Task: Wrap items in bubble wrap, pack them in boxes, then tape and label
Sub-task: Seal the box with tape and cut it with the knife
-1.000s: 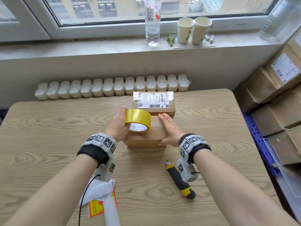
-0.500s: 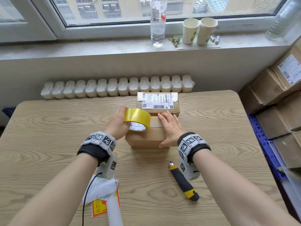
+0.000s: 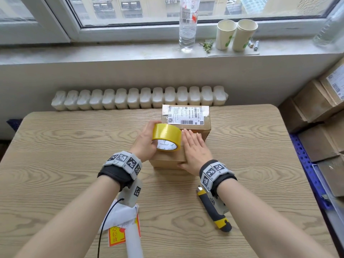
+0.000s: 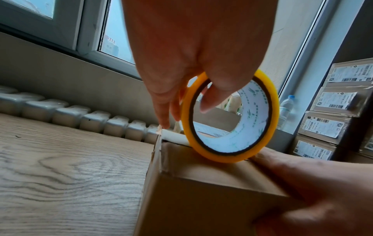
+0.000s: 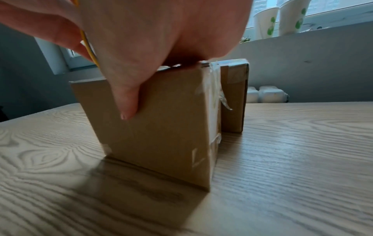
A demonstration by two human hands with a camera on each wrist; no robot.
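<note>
- Head view, left part of the frame: the left hand [image 3: 147, 140] grips the yellow tape roll [image 3: 167, 137], thumb hooked through the core and fingers over the far rim, as the left wrist view shows. Against the picture a second ago the roll stands in much the same spot on the plain box [image 3: 168, 158], only tipped a little more upright, so no length of tape looks drawn out yet.
- Centre of the frame: the plain box sits on the worktop [image 3: 74, 157], its far side touching the labelled box [image 3: 186, 118] behind it. Neither box has shifted on the worktop.
- Just right of centre: the right hand [image 3: 195, 151] lies flat with straight fingers on the box top, thumb down the near face. Half a second ago it lay the same way, perhaps a touch nearer the roll now.
- My reading: the flaps are shut and pinned, and taping of the seam is only starting; the label comes after.
- Lower right of centre: the utility knife [image 3: 214, 211] lies on the worktop where it was, ready for cutting the tape.
</note>
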